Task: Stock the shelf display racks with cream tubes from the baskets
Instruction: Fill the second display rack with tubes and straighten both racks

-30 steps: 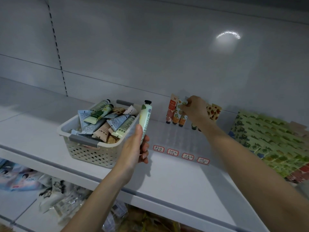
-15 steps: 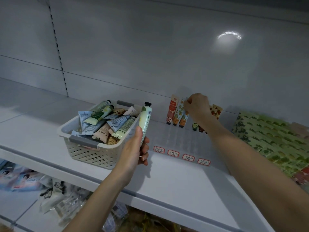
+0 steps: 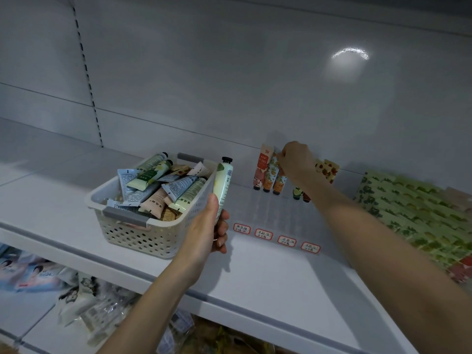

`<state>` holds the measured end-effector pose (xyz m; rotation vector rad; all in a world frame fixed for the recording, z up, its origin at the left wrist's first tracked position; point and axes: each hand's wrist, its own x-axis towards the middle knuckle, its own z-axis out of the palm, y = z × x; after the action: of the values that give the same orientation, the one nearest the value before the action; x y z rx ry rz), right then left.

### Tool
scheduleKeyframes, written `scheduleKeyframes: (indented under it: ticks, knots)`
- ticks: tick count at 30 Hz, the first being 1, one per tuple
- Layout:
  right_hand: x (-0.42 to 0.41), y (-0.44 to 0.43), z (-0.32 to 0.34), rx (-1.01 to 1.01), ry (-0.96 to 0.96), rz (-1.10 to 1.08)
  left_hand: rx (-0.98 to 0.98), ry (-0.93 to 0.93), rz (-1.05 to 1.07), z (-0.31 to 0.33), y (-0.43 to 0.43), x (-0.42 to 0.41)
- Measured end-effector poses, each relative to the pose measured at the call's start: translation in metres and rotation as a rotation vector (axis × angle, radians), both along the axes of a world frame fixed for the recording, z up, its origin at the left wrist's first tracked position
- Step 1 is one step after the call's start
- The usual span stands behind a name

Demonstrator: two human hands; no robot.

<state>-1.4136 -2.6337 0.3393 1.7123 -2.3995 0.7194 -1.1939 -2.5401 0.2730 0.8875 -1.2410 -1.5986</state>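
A pale green tube (image 3: 223, 182) stands cap-up in the left hand (image 3: 207, 233), fingers wrapped round it, just beside the basket (image 3: 143, 236) (heaped with tubes). The right hand (image 3: 296, 162) pinches the top of an orange-patterned tube (image 3: 279, 181) in the back row of the clear rack (image 3: 275, 213).

Pretty sure I'm in shop, retail aisle. White metal shelf (image 3: 255, 277), slotted upright (image 3: 88, 80) on back panel, classic store gondola. Little red-bordered tags (image 3: 263, 234) along front of clear display rack (image 3: 270, 213). Stock basket (image 3: 143, 236) of cream tubes (image 3: 178, 186). Stacked green packets (image 3: 408, 208) on my right, bagged goods (image 3: 84, 302) on shelf below.
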Motion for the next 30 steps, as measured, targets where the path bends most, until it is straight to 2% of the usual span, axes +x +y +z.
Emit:
scheduleKeyframes:
  ticks: [8,19,23,25,30]
  knots:
    - [0.002,0.002,0.000,0.012,0.002,0.011,0.004,0.010,-0.013,0.002,0.003,-0.001]
    - [-0.005,0.011,0.009,-0.037,-0.190,0.061,0.002,0.014,0.007,0.009,0.005,0.002]
    - [0.007,0.035,0.026,-0.281,-0.446,0.163,0.031,0.041,0.002,0.011,0.005,0.002]
    - [0.019,0.055,0.034,-0.332,-0.607,0.254,0.017,0.039,0.001,0.012,0.006,0.001]
    - [0.050,0.103,0.036,-0.001,-0.858,0.486,-0.240,-0.136,0.042,0.012,0.011,-0.002]
